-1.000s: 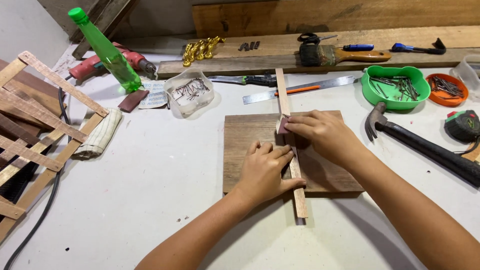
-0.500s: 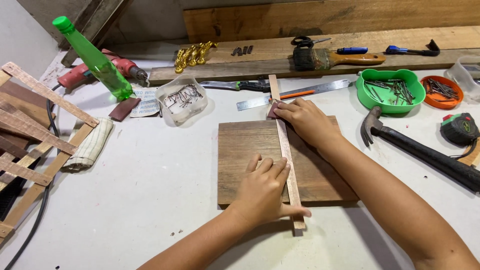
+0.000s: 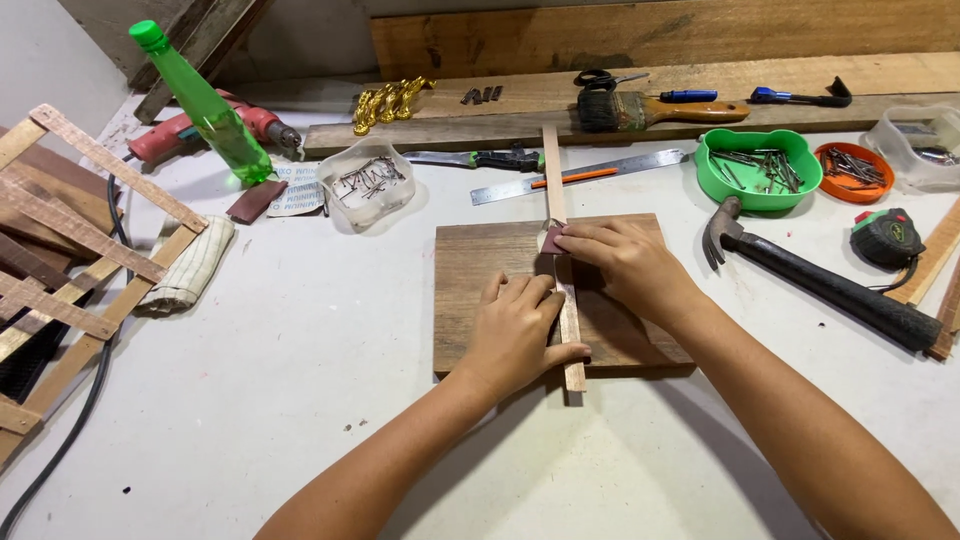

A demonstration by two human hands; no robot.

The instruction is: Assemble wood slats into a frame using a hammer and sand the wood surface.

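Observation:
A thin wooden strip [image 3: 553,170] lies lengthwise across a brown wooden board [image 3: 480,280] on the white table. My left hand [image 3: 520,330] presses flat on the strip near its close end, thumb along the board's front edge. My right hand [image 3: 625,262] pinches a small piece of dark red sandpaper [image 3: 552,240] against the strip near the board's far edge. The strip's middle is hidden under both hands.
A hammer [image 3: 820,285] and tape measure [image 3: 888,238] lie to the right. Green [image 3: 758,170] and orange [image 3: 852,170] bowls hold nails. A steel ruler [image 3: 580,175], brush [image 3: 650,108], clear nail tub [image 3: 370,182], green bottle [image 3: 200,100] and a wooden lattice [image 3: 70,260] sit around.
My right hand with the sandpaper slid out to the strip's far part, then back toward me onto the board's far edge. My left hand stayed pressed on the strip.

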